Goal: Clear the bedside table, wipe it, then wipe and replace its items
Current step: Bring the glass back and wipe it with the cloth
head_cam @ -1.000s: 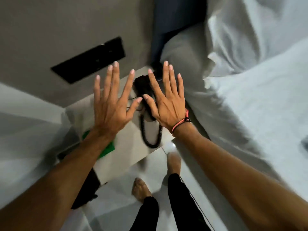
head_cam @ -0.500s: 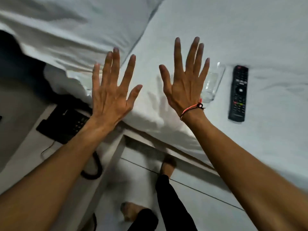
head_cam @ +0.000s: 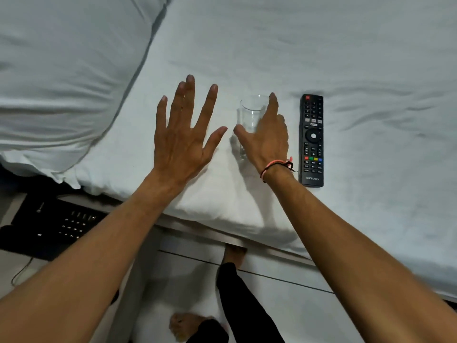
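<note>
A clear drinking glass (head_cam: 251,115) lies on the white bed sheet (head_cam: 309,45), its rim pointing away from me. My right hand (head_cam: 268,138), with a pink cord on the wrist, wraps over it, thumb on the glass's left side and fingers along its right. My left hand (head_cam: 184,134) hovers just left of the glass, fingers spread, holding nothing. A black TV remote (head_cam: 312,141) lies on the sheet right of my right hand. A black telephone (head_cam: 57,225) sits on the pale bedside table (head_cam: 11,271) at lower left, partly behind my left forearm.
A large white pillow (head_cam: 61,78) fills the upper left of the bed. The phone's thin cable (head_cam: 22,271) trails over the table top. My bare feet and a black trouser leg (head_cam: 237,300) stand on pale floor tiles beside the bed edge.
The view swung from the bedside table to the bed. My right hand dropped from a spread pose above the sheet onto the glass and closed round it. My left hand stayed spread.
</note>
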`<state>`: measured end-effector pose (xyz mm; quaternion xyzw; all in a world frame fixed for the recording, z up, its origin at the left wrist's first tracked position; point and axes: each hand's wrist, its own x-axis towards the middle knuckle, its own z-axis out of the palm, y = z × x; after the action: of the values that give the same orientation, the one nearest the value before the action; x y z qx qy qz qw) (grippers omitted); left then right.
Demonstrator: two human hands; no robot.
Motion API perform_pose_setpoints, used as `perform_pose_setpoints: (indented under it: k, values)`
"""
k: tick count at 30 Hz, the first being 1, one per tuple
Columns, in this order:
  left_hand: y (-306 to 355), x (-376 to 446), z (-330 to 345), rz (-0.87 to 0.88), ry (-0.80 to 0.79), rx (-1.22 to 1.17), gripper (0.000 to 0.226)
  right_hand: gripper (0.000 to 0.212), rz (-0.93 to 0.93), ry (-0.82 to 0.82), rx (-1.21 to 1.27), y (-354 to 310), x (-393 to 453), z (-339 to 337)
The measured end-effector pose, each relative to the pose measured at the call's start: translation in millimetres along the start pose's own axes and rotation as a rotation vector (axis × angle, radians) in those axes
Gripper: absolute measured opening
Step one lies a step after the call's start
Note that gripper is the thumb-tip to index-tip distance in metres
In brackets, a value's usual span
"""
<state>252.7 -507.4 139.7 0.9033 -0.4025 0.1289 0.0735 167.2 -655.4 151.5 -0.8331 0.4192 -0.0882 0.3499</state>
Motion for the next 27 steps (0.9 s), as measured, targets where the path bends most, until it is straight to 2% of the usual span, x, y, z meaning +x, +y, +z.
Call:
perform_pose_setpoints:
  k: [6,10,14,18,21,24,27]
  values:
    - [-53.7,-33.7,-24.5,-0.166,0.120,-0.043,0.063,0.097,-0.118,-0.106,0.250,-40.5,-33.4,33.6]
    - [-102.2,-86.1,-50.5,-0.280,0.145,-0.020,0.063,0.078,-0.167,-0.187,0.440,-78.7,-74.3,65.8]
    - [-149.5,-164.7,-75.4,-0.416,0.142,0.012,0.063,0.071,0.003,-0.494,0.826,-120.0,-131.0,104.8]
    - [-182.8,-258.1,-91.8,-0.599,0.144,0.053,0.062,0.055,0.243,-0.917,1.149,-147.7,-195.8,151.8]
    - [-199.2,-331.3,-99.4,-0.785,0.172,0.080,0.058,0.054,0.331,-1.168,1.062,-156.7,-244.0,188.5]
    - [-203.7,-399.7,-96.6,-0.954,0.204,0.098,0.045,0.031,0.394,-1.346,0.956,-152.4,-277.3,219.3]
    - [-202.8,-473.9,-83.0,-1.204,0.036,0.072,0.046,0.036,0.502,-1.414,0.890,-142.4,-307.9,252.7]
